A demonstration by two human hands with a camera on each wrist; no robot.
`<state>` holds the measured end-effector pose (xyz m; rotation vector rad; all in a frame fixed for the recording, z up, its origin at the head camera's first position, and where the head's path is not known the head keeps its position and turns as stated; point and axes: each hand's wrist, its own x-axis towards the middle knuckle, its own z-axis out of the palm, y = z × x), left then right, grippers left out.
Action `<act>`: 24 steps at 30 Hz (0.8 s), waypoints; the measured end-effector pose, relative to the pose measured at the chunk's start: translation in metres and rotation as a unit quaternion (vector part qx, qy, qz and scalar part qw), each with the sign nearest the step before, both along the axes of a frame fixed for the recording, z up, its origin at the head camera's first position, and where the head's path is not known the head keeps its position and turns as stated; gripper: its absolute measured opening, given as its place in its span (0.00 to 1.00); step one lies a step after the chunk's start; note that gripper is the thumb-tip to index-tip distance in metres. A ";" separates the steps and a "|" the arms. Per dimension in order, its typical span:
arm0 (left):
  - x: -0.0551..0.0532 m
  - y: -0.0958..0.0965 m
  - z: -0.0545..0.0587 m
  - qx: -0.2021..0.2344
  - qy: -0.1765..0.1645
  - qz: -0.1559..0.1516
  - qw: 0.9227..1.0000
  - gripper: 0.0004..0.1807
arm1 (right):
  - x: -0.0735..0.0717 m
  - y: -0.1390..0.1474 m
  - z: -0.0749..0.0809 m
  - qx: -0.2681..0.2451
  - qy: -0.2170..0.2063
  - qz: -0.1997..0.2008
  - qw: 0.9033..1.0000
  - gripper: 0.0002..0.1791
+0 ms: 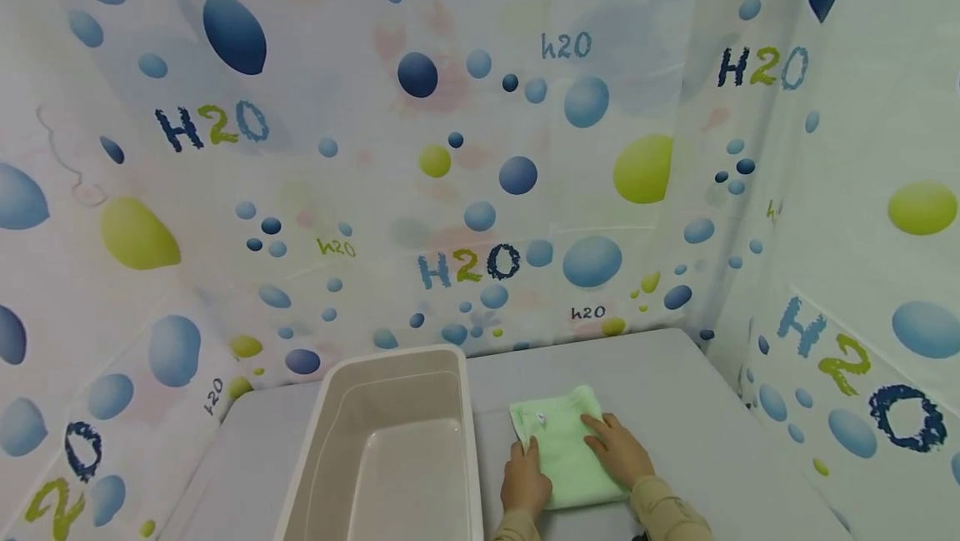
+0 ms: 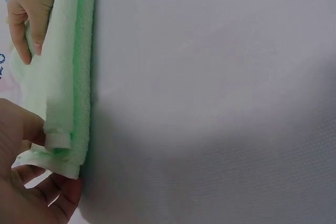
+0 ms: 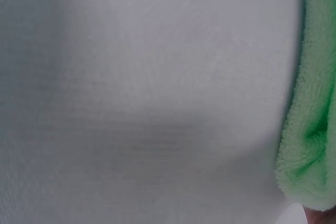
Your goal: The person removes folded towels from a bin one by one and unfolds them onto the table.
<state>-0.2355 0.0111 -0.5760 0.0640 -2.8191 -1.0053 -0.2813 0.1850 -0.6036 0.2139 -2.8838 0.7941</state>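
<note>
A light green towel [image 1: 562,449], folded into layers, lies on the grey table to the right of the beige tub. At its left edge my left hand [image 1: 526,478] pinches the hem, thumb on top; in the left wrist view the left hand's fingers curl under the towel's layered edge [image 2: 81,93]. My right hand [image 1: 619,451] rests on the towel's right side with its fingers spread fairly straight. The right wrist view catches only a thick rounded fold of the towel [image 3: 310,150] and a sliver of skin at the bottom corner.
The beige plastic tub [image 1: 474,441] stands close to the left hand, its rim rising above the grey table [image 1: 720,441]. Sheets printed with blue and green drops and "H2O" form the back wall [image 1: 360,191] and both sides.
</note>
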 end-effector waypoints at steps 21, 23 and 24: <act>0.006 -0.011 -0.002 0.001 -0.016 -0.024 1.000 0.25 | 0.002 -0.002 0.006 0.110 0.075 -0.014 0.991 0.19; 0.006 -0.011 -0.003 0.000 -0.005 -0.024 1.000 0.25 | 0.001 -0.001 0.005 0.126 0.094 -0.017 0.987 0.19; 0.007 -0.011 -0.004 0.001 -0.003 -0.023 1.000 0.25 | 0.001 -0.001 0.005 0.127 0.101 -0.016 0.987 0.20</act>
